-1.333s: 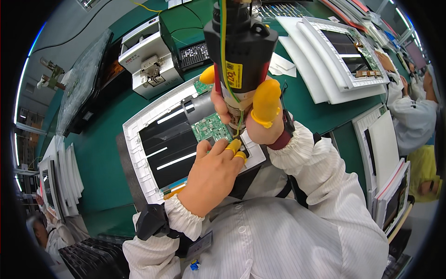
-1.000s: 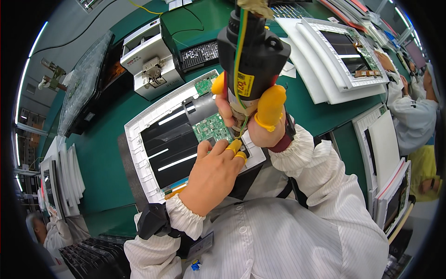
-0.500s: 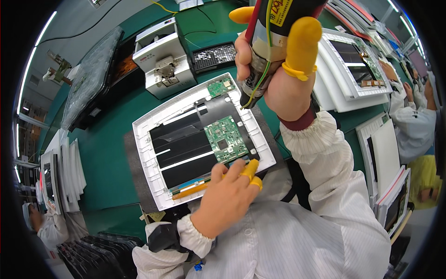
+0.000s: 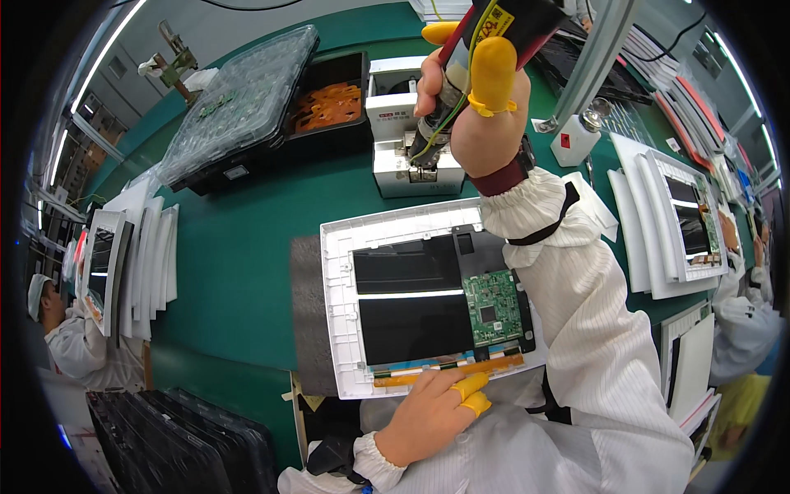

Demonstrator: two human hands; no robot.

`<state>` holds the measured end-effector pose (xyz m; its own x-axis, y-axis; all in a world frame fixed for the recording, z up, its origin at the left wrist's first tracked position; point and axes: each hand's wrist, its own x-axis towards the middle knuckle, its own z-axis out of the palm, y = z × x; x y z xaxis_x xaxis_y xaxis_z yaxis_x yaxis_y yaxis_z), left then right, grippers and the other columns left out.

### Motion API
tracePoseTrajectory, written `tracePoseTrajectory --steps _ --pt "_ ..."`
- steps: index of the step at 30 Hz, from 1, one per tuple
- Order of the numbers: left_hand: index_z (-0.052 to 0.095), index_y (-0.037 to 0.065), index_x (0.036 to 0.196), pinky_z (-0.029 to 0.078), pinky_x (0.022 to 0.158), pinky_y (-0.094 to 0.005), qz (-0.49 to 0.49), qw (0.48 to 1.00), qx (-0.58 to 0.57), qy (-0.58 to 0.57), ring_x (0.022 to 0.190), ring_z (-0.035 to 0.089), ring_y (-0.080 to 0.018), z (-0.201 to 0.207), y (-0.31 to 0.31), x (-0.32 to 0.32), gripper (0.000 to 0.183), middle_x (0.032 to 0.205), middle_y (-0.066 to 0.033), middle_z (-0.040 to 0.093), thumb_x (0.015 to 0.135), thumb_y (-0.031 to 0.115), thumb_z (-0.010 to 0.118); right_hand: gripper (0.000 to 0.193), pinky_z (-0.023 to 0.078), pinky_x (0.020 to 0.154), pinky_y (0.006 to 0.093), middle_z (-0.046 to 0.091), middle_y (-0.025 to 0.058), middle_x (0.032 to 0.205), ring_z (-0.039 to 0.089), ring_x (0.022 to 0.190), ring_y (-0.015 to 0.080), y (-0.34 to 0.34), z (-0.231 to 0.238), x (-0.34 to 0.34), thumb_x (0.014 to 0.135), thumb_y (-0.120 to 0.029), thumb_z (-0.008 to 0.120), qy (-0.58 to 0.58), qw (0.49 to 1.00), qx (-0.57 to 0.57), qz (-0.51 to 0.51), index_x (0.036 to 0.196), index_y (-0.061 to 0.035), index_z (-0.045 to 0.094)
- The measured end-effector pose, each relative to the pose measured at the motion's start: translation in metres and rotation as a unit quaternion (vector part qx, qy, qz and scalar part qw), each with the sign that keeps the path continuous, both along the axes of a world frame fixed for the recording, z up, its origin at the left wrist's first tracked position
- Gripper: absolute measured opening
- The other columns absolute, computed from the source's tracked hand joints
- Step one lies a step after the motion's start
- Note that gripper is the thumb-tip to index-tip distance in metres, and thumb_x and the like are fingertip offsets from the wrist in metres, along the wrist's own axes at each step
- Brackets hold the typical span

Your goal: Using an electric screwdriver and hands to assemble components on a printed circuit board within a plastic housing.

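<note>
My right hand (image 4: 487,136), with yellow finger cots, is closed round a red and black electric screwdriver (image 4: 444,115) with a yellow-green wire along it. The driver points down, its lower end at the front of a small white screw feeder (image 4: 393,165); whether its bit touches a screw is too small to tell. In front of me lies a white-framed display panel (image 4: 337,321) with black sheets and a green circuit board (image 4: 491,305). My left hand (image 4: 428,420), fingers loosely stretched, rests on the panel's near edge beside an orange strip (image 4: 403,380). Nothing is seen in it.
A grey foam mat (image 4: 311,329) lies under the panel. Behind left stands a black bin (image 4: 325,103) of orange parts beside a clear-covered tray (image 4: 239,107). A white bottle (image 4: 576,142) and stacked panels (image 4: 642,239) are at right. Black trays (image 4: 177,436) stand lower left. Other people sit both sides.
My view has shifted, so the panel appears further right and lower. The screwdriver has gone from above the panel to the screw feeder. My left hand stays at the panel's near edge.
</note>
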<state>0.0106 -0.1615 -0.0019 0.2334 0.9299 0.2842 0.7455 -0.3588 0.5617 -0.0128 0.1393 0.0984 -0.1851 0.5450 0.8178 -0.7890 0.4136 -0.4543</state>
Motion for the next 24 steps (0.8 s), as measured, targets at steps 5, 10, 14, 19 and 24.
tracePoseTrajectory --steps 5,10,14,19,24 --pt "0.067 0.007 0.08 0.049 0.089 -0.0409 -0.007 0.999 0.014 -0.051 0.104 0.062 -0.027 -0.001 0.007 -0.011 0.013 0.107 -0.011 0.071 0.075 0.015 0.076 0.042 0.05 0.054 0.0229 0.061 0.0053 0.074 0.059 0.058 0.0098 0.007 0.002 0.0 0.101 -0.037 0.055 -0.11 0.991 0.041 -0.059 0.112 0.0028 0.057" --pt "0.067 0.006 0.08 0.05 0.089 -0.0401 -0.026 0.999 0.008 -0.042 0.102 0.063 -0.027 -0.004 0.009 -0.018 0.013 0.103 -0.011 0.071 0.076 0.016 0.076 0.011 0.048 0.05 0.0224 0.061 0.0033 0.07 0.058 0.057 0.0076 0.015 -0.006 -0.006 0.096 -0.011 0.061 -0.083 0.996 0.014 -0.028 0.1 -0.0005 0.058" --pt "0.07 0.007 0.084 0.05 0.088 -0.0389 -0.026 0.999 0.009 -0.044 0.1 0.064 -0.0263 -0.006 0.01 -0.016 0.012 0.102 -0.0103 0.071 0.077 0.015 0.075 0.009 0.047 0.049 0.0229 0.06 0.0027 0.068 0.056 0.054 0.008 0.017 -0.011 -0.009 0.095 -0.009 0.061 -0.095 0.995 -0.009 -0.013 0.097 -0.0018 0.056" --pt "0.073 0.009 0.092 0.05 0.089 -0.0383 -0.034 0.999 0.01 -0.027 0.102 0.062 -0.0253 0.0 0.011 -0.011 0.016 0.098 -0.0079 0.069 0.078 0.014 0.074 0.038 0.052 0.054 0.0262 0.061 0.0072 0.074 0.059 0.056 0.0128 0.024 -0.01 -0.006 0.104 -0.03 0.051 -0.163 0.986 -0.005 -0.039 0.106 0.0061 0.059" --pt "0.074 0.009 0.096 0.05 0.09 -0.0387 -0.032 0.999 0.005 -0.014 0.104 0.06 -0.0255 0.001 0.009 -0.011 0.02 0.095 -0.0069 0.066 0.077 0.013 0.073 0.015 0.044 0.045 0.0226 0.059 0.0026 0.066 0.053 0.047 0.0081 0.008 -0.004 0.007 0.098 -0.015 0.059 -0.144 0.983 -0.106 0.045 0.099 0.0006 0.059"
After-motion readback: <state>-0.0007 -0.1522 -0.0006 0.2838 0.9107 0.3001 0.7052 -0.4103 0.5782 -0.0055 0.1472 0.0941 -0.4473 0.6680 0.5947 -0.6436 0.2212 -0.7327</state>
